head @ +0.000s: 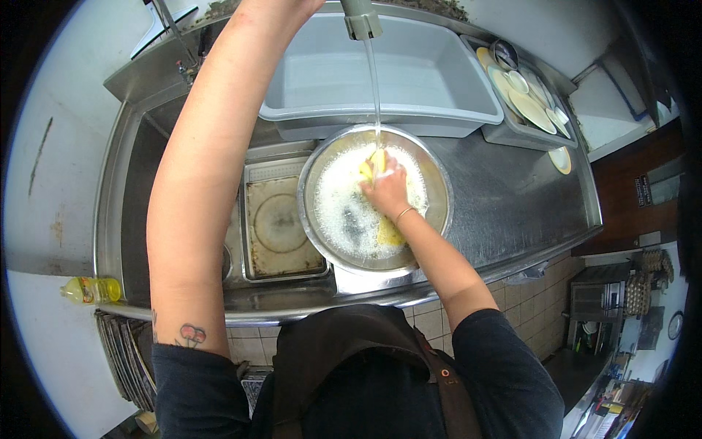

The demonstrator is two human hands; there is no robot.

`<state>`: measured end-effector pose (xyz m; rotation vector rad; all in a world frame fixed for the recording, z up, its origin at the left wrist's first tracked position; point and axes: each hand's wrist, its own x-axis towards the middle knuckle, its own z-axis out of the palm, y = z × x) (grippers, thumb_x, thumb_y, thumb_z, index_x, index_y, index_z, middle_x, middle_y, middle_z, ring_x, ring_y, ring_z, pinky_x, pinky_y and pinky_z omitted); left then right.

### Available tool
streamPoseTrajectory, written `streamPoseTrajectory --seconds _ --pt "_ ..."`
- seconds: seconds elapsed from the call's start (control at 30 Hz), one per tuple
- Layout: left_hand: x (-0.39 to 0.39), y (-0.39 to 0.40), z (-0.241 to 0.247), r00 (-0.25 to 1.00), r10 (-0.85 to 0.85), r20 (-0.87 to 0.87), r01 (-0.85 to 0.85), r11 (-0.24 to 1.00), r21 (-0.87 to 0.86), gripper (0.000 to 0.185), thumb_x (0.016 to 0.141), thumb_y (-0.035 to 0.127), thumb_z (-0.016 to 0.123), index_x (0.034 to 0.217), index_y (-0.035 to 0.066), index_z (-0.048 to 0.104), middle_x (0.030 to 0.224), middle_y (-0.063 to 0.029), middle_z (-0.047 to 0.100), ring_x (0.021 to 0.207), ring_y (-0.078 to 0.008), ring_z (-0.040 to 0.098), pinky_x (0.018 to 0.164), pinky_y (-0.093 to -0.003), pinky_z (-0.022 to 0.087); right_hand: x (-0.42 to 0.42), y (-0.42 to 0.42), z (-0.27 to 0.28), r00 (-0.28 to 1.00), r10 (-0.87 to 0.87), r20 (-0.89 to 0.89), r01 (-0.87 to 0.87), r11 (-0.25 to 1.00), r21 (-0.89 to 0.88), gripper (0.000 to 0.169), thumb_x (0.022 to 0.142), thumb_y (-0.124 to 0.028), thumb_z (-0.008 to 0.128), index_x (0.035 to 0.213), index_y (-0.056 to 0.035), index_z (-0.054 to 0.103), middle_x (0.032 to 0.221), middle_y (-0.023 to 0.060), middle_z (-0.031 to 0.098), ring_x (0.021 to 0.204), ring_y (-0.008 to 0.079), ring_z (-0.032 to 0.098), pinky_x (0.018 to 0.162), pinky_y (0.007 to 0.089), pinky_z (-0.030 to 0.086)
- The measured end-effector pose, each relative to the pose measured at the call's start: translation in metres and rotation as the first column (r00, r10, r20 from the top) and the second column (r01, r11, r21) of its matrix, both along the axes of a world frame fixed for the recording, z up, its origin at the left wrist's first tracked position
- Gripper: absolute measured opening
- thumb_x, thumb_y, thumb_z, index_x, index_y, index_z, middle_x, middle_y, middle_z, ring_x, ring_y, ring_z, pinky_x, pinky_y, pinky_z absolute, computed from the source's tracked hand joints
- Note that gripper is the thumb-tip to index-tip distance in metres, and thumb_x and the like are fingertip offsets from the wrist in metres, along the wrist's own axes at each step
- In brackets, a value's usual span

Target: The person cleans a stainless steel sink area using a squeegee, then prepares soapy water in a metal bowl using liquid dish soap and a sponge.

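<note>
My right hand (pixel 388 185) is in a round metal bowl (pixel 436 211) of foamy water, its fingers closed around a yellow cloth or sponge (pixel 377 160). Another yellow piece (pixel 390 233) lies in the suds below my wrist. Water runs from a grey spout (pixel 362 24) at the top of the view onto the yellow thing and my fingers. My left arm stretches up past the bowl's left side. Of my left hand, only the part by the wrist (pixel 305 4) shows at the top edge; its fingers are cut off.
A large grey plastic tub (pixel 378 112) stands behind the bowl. To its right, a grey bin (pixel 526 140) holds plates and a ladle. A metal tray (pixel 285 219) lies left of the bowl. A bottle of yellow liquid (pixel 93 290) is at the sink's left corner.
</note>
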<state>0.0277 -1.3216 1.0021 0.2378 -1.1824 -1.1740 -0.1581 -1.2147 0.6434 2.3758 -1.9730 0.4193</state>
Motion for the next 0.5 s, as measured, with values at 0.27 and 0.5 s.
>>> streamPoseTrajectory --seconds 0.27,0.5 --pt "0.018 0.0 0.012 0.999 0.039 0.022 -0.039 0.999 -0.018 0.018 0.092 0.019 0.047 0.082 0.004 0.05 0.073 -0.004 0.05 0.068 -0.0142 0.05 0.068 -0.0282 0.044 0.026 -0.002 0.003 0.979 0.184 -0.085 -0.182 0.983 0.025 0.043 0.079 -0.038 0.061 0.118 -0.0206 0.054 0.119 0.0148 0.048 0.111 0.0285 0.044 0.091 0.0476 0.035" --pt "0.008 -0.008 0.007 1.0 0.001 0.001 -0.001 0.999 -0.041 0.019 0.091 0.019 0.049 0.081 0.004 0.05 0.071 -0.0042 0.051 0.067 -0.0148 0.051 0.067 -0.028 0.044 -0.002 -0.042 0.013 0.909 -0.154 0.387 0.081 0.977 0.198 0.044 0.086 -0.043 0.053 0.094 -0.0003 0.061 0.081 0.0189 0.062 0.075 0.0327 0.06 0.068 0.0396 0.048"
